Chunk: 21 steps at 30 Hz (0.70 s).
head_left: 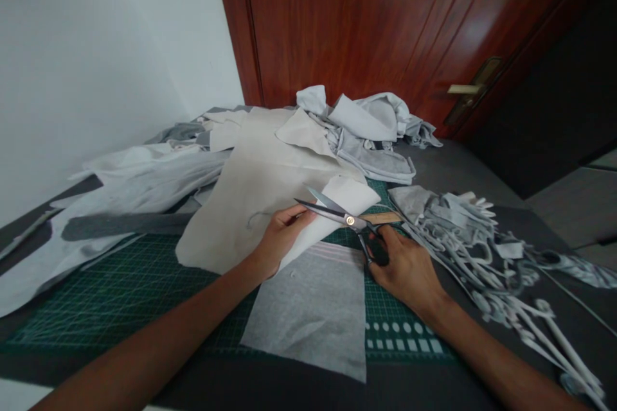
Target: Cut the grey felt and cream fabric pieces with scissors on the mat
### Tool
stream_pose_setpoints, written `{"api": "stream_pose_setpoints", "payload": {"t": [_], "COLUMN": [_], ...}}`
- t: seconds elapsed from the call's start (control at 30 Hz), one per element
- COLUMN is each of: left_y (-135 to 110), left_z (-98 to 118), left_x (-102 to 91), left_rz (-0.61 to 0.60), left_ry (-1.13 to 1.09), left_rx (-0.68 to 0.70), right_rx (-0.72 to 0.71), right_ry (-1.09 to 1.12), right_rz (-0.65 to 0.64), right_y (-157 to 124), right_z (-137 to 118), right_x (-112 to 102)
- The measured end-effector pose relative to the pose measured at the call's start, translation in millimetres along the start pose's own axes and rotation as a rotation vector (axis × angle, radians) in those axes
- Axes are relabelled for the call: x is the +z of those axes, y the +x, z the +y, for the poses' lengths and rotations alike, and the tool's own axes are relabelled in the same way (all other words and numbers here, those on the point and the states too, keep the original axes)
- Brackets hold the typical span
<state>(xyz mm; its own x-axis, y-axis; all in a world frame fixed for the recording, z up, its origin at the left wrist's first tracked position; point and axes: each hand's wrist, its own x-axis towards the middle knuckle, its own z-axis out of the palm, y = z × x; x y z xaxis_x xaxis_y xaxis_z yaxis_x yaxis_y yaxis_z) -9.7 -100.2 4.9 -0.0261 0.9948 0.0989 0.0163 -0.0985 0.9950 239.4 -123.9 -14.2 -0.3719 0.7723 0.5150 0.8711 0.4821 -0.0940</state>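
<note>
My right hand [405, 266] grips the black handles of a pair of scissors [350, 221], whose blades are parted and point left. Between and under the blades lies the edge of a cream fabric piece [270, 167]. With fingers closed on that edge, my left hand [284, 231] pinches the cream fabric close to the blade tips. Below both hands a grey fabric piece [318, 314] with pale stripes along its top lies on the green cutting mat [159, 295]. The fingertips of my left hand are partly hidden by the blade and cloth.
White cloth [154, 186] and a dark grey strip [130, 225] lie at left. Grey garments [371, 122] are heaped before the wooden door [376, 19]. Cut strips and scraps [472, 250] pile up at right. Behind the scissors is a wooden strip [378, 218].
</note>
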Motion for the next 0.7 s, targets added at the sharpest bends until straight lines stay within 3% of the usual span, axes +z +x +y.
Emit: {"api": "stream_pose_setpoints", "payload": {"t": [0.7], "left_y": [0.6], "left_z": [-2.9], "left_x": [-0.7], "left_rz": [0.003], "left_ry": [0.018], "left_rx": [0.046], "right_rx": [-0.021], "right_ry": [-0.030], "right_rz": [0.005], "right_y": [-0.4], "right_z": [1.4], "right_x": [-7.0]}}
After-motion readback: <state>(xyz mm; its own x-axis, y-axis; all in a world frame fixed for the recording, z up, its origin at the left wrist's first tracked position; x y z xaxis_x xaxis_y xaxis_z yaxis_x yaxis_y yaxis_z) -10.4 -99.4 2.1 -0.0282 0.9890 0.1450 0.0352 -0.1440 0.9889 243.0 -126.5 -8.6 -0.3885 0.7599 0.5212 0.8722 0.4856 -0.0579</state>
